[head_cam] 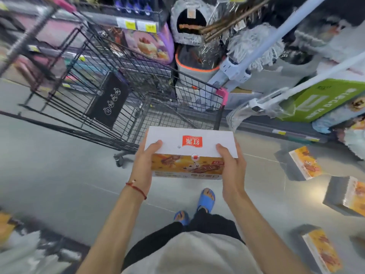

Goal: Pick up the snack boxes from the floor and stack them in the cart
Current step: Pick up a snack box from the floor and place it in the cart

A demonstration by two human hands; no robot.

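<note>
Now we hold one snack box (pixel 189 147) up. Our left hand (pixel 145 167) grips its left end and our right hand (pixel 233 169) grips its right end, thumbs on top. It is near the wire cart (pixel 150 107), where a black flap (pixel 110 99) hangs. More boxes (pixel 305 163) lie on the floor (pixel 59 165).

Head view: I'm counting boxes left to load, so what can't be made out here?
All in the head view:
- Cart interior: motion blur and wire mesh hide whether boxes lie inside.
- Orange shape: cut by the left edge, blurred; possibly a box.
- Floor box: cut by the right edge.
- Left hand and right hand: fingers hidden under the held snack box.
</note>
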